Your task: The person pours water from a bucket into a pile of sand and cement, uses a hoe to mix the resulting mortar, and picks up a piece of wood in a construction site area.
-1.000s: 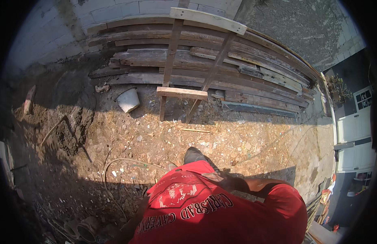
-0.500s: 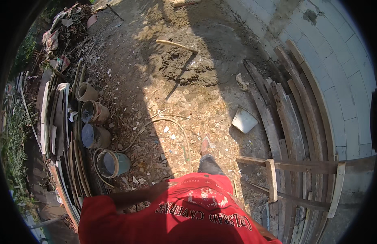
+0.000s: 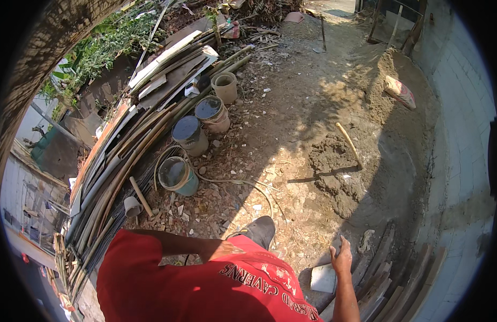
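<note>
My right hand (image 3: 342, 256) is raised on the right, fingers apart, with nothing in it. Below it on the ground is a white square-edged object (image 3: 323, 278), partly hidden by my forearm. My left hand (image 3: 223, 249) lies against the front of my red shirt (image 3: 205, 284); its fingers look stretched flat and hold nothing I can see. Ahead to the right, a wooden-handled tool (image 3: 349, 144) stands in a heap of wet grey mortar (image 3: 334, 177). Its blade is hidden in the mix.
Several buckets of liquid (image 3: 190, 135) stand in a row at left, beside stacked planks and poles (image 3: 152, 121). A hose (image 3: 243, 182) curves across the rubble. At right, boards (image 3: 414, 279) lie along a block wall (image 3: 457, 161). Farther off, a sack (image 3: 399, 92) rests on sand.
My view has swung to the left and farther ahead, so the buckets and mortar appear farther right. My right hand has come into sight; my left stays at the shirt.
</note>
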The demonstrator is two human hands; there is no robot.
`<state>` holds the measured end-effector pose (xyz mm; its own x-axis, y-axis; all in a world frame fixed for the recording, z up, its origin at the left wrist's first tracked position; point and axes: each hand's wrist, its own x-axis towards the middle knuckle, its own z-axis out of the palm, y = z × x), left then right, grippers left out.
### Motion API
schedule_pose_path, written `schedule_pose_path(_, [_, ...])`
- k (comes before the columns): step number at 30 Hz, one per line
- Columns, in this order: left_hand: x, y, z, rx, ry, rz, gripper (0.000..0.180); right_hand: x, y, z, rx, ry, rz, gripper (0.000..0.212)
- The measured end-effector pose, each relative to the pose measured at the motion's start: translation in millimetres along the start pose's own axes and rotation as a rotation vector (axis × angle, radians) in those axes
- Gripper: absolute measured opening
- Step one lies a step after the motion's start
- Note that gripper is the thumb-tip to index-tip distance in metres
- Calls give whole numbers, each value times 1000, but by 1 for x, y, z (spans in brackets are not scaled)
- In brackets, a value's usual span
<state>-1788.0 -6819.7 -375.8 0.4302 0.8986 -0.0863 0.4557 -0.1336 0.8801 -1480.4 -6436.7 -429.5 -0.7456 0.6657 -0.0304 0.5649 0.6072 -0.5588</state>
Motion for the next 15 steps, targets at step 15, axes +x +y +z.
schedule_pose_path(15, [121, -179, -171, 148, 310, 242, 88, 111, 134, 98, -60, -529, 416, 39])
